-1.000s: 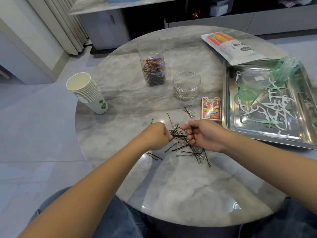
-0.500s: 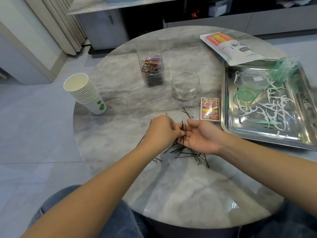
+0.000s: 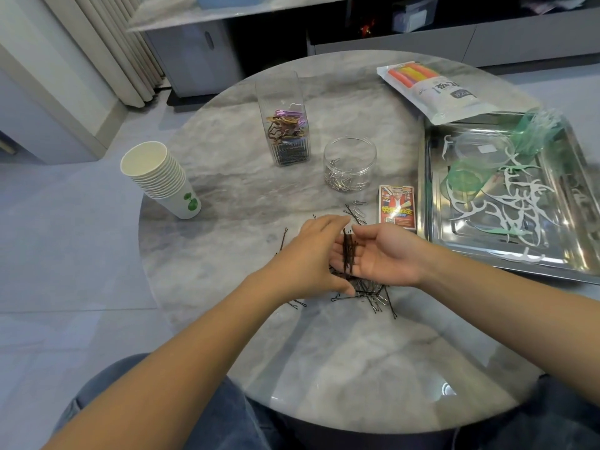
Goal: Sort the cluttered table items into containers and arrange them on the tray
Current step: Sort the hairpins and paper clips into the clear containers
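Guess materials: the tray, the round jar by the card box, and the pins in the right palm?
Tray: looks like polished stainless steel, mirror reflections on rim and floor.
Round jar: clear, glass or rigid plastic; cannot tell which. Paper clips show through the wall.
Pins on the right hand: thin dark wire, probably coated metal, matte.

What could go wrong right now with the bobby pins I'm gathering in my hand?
1. The bobby pins lie loose across the flat palm of the right hand; tilting it could spill them back onto the pile.
2. A few paper clips sit right beside the pile and might get swept up with the pins.
3. The tall clear container is narrow, so tipping a handful in could scatter some.
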Demonstrator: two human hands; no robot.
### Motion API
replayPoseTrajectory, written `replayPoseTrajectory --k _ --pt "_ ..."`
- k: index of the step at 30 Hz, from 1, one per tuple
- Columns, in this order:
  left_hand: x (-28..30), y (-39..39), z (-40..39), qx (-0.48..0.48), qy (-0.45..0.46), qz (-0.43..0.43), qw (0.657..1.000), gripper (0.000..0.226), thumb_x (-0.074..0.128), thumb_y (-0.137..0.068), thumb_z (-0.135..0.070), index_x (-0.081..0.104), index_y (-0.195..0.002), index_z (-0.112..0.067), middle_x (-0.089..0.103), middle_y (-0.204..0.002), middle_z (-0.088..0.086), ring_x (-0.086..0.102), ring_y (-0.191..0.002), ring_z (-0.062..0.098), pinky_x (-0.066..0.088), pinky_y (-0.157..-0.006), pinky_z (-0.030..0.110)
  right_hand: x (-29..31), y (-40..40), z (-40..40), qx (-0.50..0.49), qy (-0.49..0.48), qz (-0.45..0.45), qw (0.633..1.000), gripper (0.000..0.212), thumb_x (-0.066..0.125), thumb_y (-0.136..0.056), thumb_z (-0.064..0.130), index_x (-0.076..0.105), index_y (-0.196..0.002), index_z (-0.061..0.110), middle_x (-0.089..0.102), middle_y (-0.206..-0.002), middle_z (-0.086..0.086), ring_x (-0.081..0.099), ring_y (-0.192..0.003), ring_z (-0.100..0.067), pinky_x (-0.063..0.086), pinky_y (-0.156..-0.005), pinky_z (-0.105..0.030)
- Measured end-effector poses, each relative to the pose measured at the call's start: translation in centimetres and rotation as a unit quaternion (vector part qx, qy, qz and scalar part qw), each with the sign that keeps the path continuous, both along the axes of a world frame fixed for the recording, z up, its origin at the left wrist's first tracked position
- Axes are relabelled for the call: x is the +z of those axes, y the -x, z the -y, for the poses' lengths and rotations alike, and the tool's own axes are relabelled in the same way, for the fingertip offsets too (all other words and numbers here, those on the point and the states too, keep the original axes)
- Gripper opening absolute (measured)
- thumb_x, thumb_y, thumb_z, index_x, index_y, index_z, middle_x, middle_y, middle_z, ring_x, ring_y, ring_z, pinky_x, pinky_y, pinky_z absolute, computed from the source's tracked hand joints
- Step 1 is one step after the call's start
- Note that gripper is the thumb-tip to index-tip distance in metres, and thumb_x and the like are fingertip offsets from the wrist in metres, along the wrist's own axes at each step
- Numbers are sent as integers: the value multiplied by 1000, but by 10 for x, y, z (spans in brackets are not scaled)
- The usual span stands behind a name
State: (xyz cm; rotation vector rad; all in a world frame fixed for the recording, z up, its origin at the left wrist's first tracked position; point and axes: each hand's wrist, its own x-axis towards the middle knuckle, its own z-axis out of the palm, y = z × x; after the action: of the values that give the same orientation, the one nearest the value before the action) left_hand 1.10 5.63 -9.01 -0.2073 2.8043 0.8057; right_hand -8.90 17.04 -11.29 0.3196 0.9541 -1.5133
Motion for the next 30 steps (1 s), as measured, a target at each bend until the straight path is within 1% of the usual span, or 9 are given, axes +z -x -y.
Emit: replayPoseTrajectory --k 3,9,15,17,19,21,24,26,30 --pt "-3 4 3 20 -59 26 998 111 86 -63 -32 19 -150 -19 29 -152 -3 30 -136 10 21 -96 7 2 -2 0 38 11 8 999 50 30 -100 37 56 -104 -5 62 -99 -19 62 -94 -29 55 -78 -41" --pt "-7 5 6 53 -150 -25 987 99 88 -62 -19 35 -144 -30 52 -136 -6 49 -123 4 39 -98 15 7 3 -5 73 24 9 997 69 22 -97 54 52 -115 -6 63 -107 -21 66 -90 -31 54 -52 -35" --pt "-8 7 3 42 -162 -35 985 103 85 -66 -14 25 -146 -35 52 -139 -3 57 -114 7 45 -96 17 10 2 -5 82 41 -9 996 65 19 -98 53 55 -100 -1 67 -94 -18 69 -80 -28 42 -57 -32" --pt "-7 6 5 40 -164 -33 985 112 87 -63 -18 16 -147 -40 46 -144 -5 48 -124 3 39 -92 5 9 3 -4 68 23 -13 997 63 24 -97 53 55 -104 -1 63 -91 -14 64 -82 -26 49 -60 -34" --pt "-3 4 10 41 -132 -26 990 115 87 -62 -26 12 -148 -41 37 -148 -9 35 -133 2 31 -94 7 7 6 -5 50 -13 -34 998 57 29 -98 50 56 -103 0 61 -78 -11 61 -75 -22 53 -69 -36" --pt "-2 3 19 58 -68 -20 996 92 84 -67 -27 34 -144 -31 46 -140 -7 43 -127 6 33 -96 12 5 7 -6 39 -45 -51 997 50 32 -99 46 56 -99 2 60 -67 -9 60 -65 -19 51 -70 -34" --pt "-7 -1 28 95 -5 20 995 34 80 -73 -25 66 -104 -20 64 -95 -6 59 -88 8 47 -76 18 2 4 -7 42 -71 -57 995 45 31 -100 41 55 -94 3 57 -62 -7 57 -57 -17 49 -66 -32" --pt "-14 -7 24 101 27 61 993 22 79 -74 -29 68 -90 -19 64 -83 -8 59 -78 8 46 -67 19 1 1 -5 40 -82 -57 994 43 31 -100 39 55 -91 4 56 -62 -7 56 -56 -17 48 -64 -31" --pt "-34 -13 7 95 79 114 986 9 73 -79 -24 64 -77 -21 70 -85 0 64 -84 19 49 -71 27 1 1 -6 17 -88 -69 994 41 31 -101 36 54 -90 4 55 -61 -7 54 -61 -17 46 -65 -31"
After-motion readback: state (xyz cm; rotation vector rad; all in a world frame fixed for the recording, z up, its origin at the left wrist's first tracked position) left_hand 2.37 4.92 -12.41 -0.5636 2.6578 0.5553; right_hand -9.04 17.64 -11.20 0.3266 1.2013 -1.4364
